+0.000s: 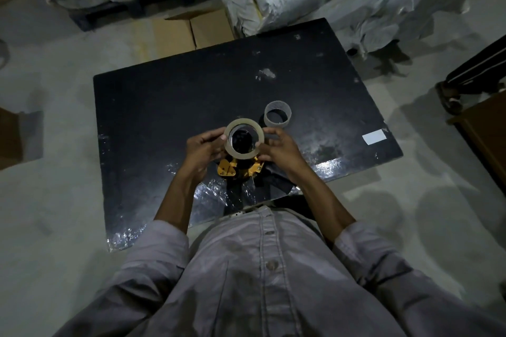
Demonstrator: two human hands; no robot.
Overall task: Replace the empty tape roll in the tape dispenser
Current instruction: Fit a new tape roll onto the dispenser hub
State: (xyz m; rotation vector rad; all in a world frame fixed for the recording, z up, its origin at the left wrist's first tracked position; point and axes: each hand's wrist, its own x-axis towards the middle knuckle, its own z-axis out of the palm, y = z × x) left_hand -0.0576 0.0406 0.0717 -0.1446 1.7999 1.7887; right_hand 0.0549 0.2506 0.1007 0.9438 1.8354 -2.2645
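Both hands grip the new tape roll (243, 139): left hand (204, 148) and right hand (279, 149) on its rim, directly above the yellow dispenser (237, 169). Empty core (277, 117) sits on the table (164, 96). I keep the roll level, centre the bore on the hub, press evenly.

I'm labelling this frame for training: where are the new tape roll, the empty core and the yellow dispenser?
new tape roll (229, 146), head view, left side of its ring
empty core (277, 126), head view, near outer wall
yellow dispenser (226, 168), head view, left yellow plate

Both forearms reach forward; left hand (204, 146) and right hand (279, 148) face each other, fingers curled inward, gripping.
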